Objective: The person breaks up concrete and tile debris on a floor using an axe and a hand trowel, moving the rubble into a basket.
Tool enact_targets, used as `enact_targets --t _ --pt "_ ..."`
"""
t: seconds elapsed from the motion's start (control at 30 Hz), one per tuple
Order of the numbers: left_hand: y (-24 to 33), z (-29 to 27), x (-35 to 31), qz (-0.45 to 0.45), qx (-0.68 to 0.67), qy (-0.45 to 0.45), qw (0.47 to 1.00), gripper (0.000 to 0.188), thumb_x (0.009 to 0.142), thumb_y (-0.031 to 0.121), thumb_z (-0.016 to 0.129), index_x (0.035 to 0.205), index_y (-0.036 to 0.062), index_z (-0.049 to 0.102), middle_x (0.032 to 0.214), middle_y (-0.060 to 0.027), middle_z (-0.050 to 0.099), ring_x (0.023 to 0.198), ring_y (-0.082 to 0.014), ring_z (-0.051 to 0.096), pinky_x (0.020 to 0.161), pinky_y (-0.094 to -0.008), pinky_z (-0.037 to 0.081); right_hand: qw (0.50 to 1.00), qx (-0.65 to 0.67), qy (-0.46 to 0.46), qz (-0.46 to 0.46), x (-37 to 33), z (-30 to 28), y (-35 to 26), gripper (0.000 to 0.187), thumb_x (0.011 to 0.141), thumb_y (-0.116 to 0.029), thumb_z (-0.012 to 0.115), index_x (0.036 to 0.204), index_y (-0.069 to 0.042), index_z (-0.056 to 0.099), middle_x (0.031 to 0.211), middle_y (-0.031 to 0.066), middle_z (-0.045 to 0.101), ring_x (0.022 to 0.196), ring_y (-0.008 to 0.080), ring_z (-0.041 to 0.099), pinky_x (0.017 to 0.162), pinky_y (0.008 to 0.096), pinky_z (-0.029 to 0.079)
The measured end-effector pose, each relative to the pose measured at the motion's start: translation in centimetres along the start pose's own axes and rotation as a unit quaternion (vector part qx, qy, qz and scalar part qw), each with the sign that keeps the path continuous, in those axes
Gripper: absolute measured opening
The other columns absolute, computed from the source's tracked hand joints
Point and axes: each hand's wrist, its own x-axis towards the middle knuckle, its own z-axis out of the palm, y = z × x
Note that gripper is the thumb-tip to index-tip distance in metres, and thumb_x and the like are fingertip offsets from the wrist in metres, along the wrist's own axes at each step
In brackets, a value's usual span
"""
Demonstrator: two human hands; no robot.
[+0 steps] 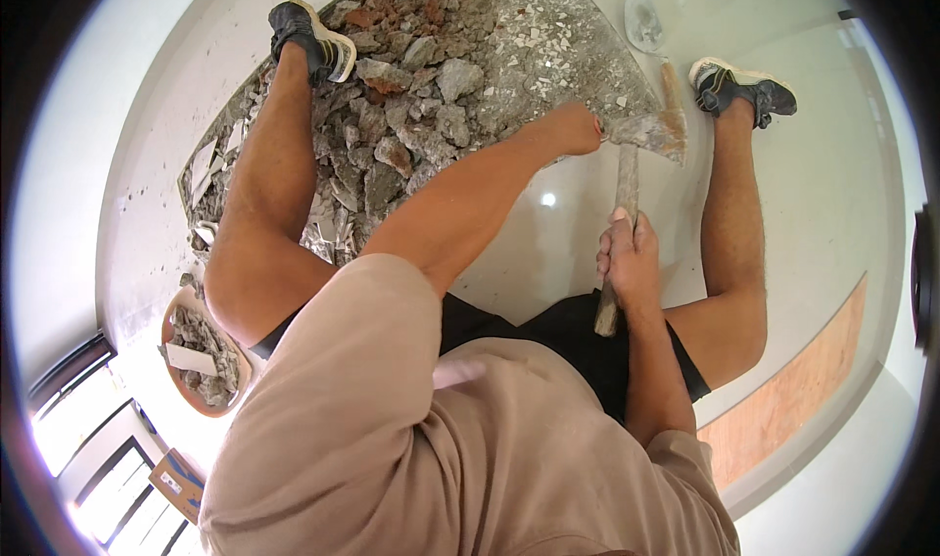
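My right hand [631, 253] is wrapped round the wooden handle of a hammer [628, 179], whose dusty grey head lies at the far end, away from my body. My left hand [574, 130] reaches across to the right, close beside the hammer head. It looks closed, but its fingers are mostly hidden, and what they hold, if anything, cannot be made out. A small reddish spot shows at its right edge. Just right of the hammer head is a worn wooden handle [672, 91]; whether it belongs to a separate tool is unclear.
Broken concrete rubble [392, 115] lies between my spread legs, reaching towards my left foot. A tub [179, 385] of debris stands at the left, with a cardboard box [179, 486] below it. A clear plastic piece [643, 23] lies at the far right; a wooden board [793, 385] is at the right.
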Motion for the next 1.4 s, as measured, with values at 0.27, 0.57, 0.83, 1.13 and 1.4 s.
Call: enact_targets --t 0.27,0.57,0.83,1.13,1.4 --pt "-2.1 -9.0 -3.9 0.069 -0.228 0.182 0.954 0.027 0.081 0.022 0.079 0.071 0.0070 0.058 0.064 0.0014 0.054 0.061 -0.0098 0.048 0.059 -0.0313 0.043 0.999 -0.006 -0.037 -0.037 -0.8 0.5 -3.4 0.029 0.107 -0.030 0.048 0.095 -0.004 0.050 0.063 0.0017 0.050 0.046 0.0099 0.049 0.040 0.0281 0.040" --pt "-4.1 -7.4 -1.4 0.134 -0.246 0.128 0.952 0.029 0.083 0.025 0.079 0.073 0.0080 0.057 0.068 0.0026 0.052 0.069 -0.0113 0.048 0.066 -0.0318 0.043 0.941 0.027 0.043 -0.334 -4.9 -2.1 -17.5 0.043 0.107 -0.035 0.043 0.127 0.002 0.051 0.073 0.0049 0.053 0.053 0.0118 0.051 0.048 0.0253 0.043" --pt "-4.4 -7.6 -0.3 0.105 -0.216 0.069 0.968 0.029 0.081 0.023 0.081 0.074 0.0086 0.057 0.069 0.0035 0.054 0.068 -0.0106 0.047 0.067 -0.0323 0.044 0.827 -0.352 0.023 -0.437 1.0 1.4 -12.1 0.038 0.103 -0.032 0.051 0.110 0.005 0.055 0.071 0.0170 0.059 0.060 0.0329 0.057 0.060 0.0441 0.048" --pt "-6.0 -6.6 0.9 0.075 -0.258 0.060 0.962 0.033 0.081 0.021 0.082 0.069 0.0078 0.054 0.066 0.0032 0.053 0.065 -0.0111 0.047 0.062 -0.0322 0.042 0.888 -0.007 0.101 -0.448 -3.6 -3.1 -19.5 0.030 0.102 -0.028 0.057 0.117 -0.003 0.061 0.072 0.0028 0.053 0.055 0.0159 0.048 0.055 0.0295 0.043" --pt "-6.5 -6.4 0.5 0.063 -0.268 0.063 0.959 0.036 0.081 0.029 0.082 0.069 0.0078 0.056 0.066 0.0025 0.053 0.065 -0.0120 0.048 0.062 -0.0339 0.043 0.892 -0.362 0.048 -0.265 2.8 2.2 -7.4 0.024 0.099 -0.021 0.058 0.099 0.003 0.052 0.073 0.0257 0.057 0.064 0.0424 0.056 0.066 0.0520 0.048"
